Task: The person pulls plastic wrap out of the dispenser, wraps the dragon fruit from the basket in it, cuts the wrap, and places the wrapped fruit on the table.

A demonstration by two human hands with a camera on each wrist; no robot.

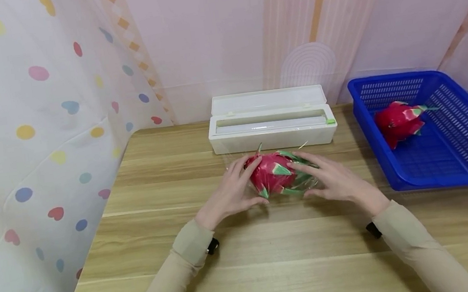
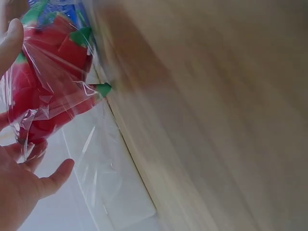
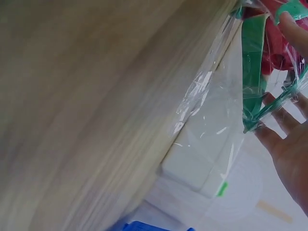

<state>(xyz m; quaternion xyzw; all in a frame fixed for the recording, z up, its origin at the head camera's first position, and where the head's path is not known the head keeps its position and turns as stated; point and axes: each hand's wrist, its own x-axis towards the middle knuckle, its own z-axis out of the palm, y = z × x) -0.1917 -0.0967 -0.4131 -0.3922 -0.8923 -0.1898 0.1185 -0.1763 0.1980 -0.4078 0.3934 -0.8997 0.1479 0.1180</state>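
Note:
A red dragon fruit (image 1: pixel 272 173) with green-tipped scales lies wrapped in clear plastic film in front of the white box. My left hand (image 1: pixel 237 187) touches its left end with extended fingers, the thumb standing apart. On the other side, my right hand (image 1: pixel 331 176) spreads its fingers against the film-covered green leaves (image 3: pixel 252 62). In the left wrist view, the clear film (image 2: pixel 53 82) is creased over the red skin. Loose film (image 3: pixel 197 91) hangs off the fruit in the right wrist view. Some fingertips are hidden behind the fruit.
A white film dispenser box (image 1: pixel 275 139) with its lid up stands at the table's back, a roll inside. To the right, a blue plastic basket (image 1: pixel 455 175) holds another dragon fruit (image 1: pixel 397 122). The wooden table (image 1: pixel 287 277) ends at patterned curtains behind and left.

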